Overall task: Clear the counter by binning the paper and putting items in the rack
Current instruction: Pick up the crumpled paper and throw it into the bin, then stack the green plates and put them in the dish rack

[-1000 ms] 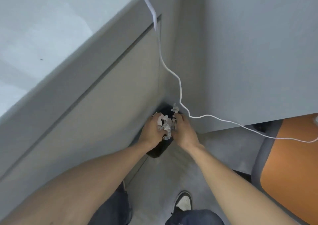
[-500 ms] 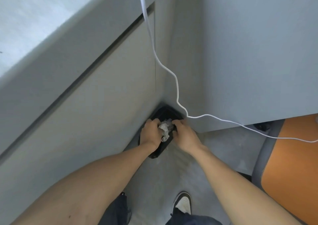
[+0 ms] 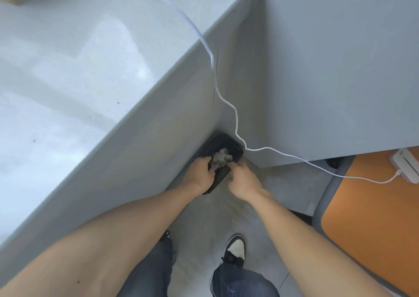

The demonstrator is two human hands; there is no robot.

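- A small black plastic bin [image 3: 223, 158] stands on the grey floor [image 3: 208, 224], tucked into the corner where the pale grey counter [image 3: 68, 69] front meets a pale grey side panel [image 3: 328, 69].
- A wad of crumpled whitish-grey paper [image 3: 221, 158] sits in the bin's open top, below the rim line on the far side.
- The left hand [image 3: 199, 175] is at the bin's near-left rim, its fingers [image 3: 209, 162] curled in against the paper; whether they grip it or only touch it cannot be told.
- The right hand [image 3: 242, 180] is at the bin's near-right edge, its fingers bent and narrow, their tips touching the edge of the paper; a firm hold cannot be made out.
- Both bare forearms reach down from the lower edge of the view toward the bin.
- A thin white cable [image 3: 226, 101] runs down from the counter top, passes just behind the bin and goes right to a white power block [image 3: 405, 168] lying on an orange seat [image 3: 367, 217].
- A black-and-white shoe [image 3: 235, 249] and dark blue jeans [image 3: 242, 283] show below the hands.
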